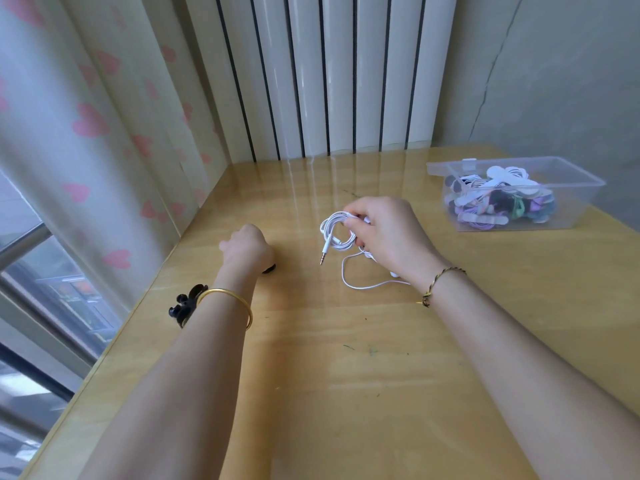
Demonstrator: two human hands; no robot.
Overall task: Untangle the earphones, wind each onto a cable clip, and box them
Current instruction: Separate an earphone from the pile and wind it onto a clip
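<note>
White earphones point(337, 233) are pinched in a loose bunch by the right hand point(388, 237), left of the clear box point(573, 209), likely so knots can be worked out, while a small dark thing point(269, 270) is covered by the left hand point(246, 247), whose grip cannot be seen.

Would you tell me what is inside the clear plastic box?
The clear plastic box holds a heap of cable clips, white, purple and dark, some wound with cord. Pieces lower in the heap are covered by the top ones.
</note>
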